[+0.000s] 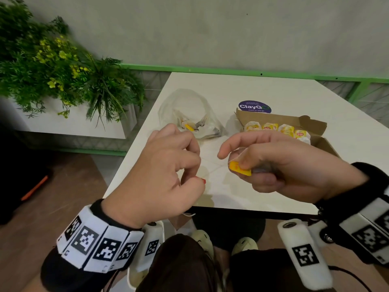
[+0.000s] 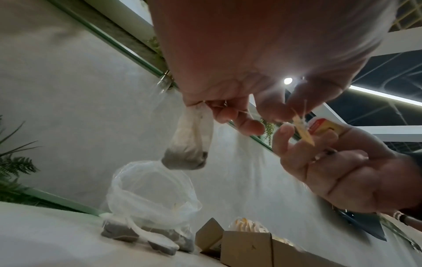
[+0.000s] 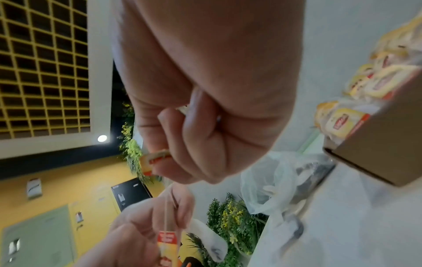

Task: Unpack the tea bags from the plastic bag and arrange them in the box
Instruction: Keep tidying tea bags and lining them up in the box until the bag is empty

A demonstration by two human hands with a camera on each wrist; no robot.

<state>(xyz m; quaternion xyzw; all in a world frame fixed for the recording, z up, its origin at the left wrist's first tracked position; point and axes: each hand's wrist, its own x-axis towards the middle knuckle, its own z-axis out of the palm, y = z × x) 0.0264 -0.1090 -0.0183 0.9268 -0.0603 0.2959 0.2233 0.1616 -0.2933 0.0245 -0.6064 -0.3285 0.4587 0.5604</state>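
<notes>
Both hands raised above the near edge of the white counter (image 1: pixel 273 95). Left hand (image 1: pixel 166 173) has its fingers curled, pinching a thin string (image 2: pixel 242 112); from the left wrist view a tea bag (image 2: pixel 189 144) hangs below its palm, clear of the counter, and a yellow tag (image 2: pixel 303 130) dangles by the fingertips. Right hand (image 1: pixel 280 163) also curled, thumb and fingers gripping a second yellow tag (image 1: pixel 240 168); a grey tea bag seems tucked in its palm, partly hidden. A fine thread runs between the two hands. Clear plastic bag (image 1: pixel 189 116) lies on the counter beyond the left hand, mouth open, several tea bags inside and one yellow tag showing. Cardboard box (image 1: pixel 311 125) sits right of the plastic bag, lid open, a row of yellow-tagged tea bags (image 1: pixel 271 128) lined up inside. Round purple sticker (image 1: pixel 254 106) on the counter just behind the box. Green planter (image 1: pixel 63 66) off the counter's left side.
</notes>
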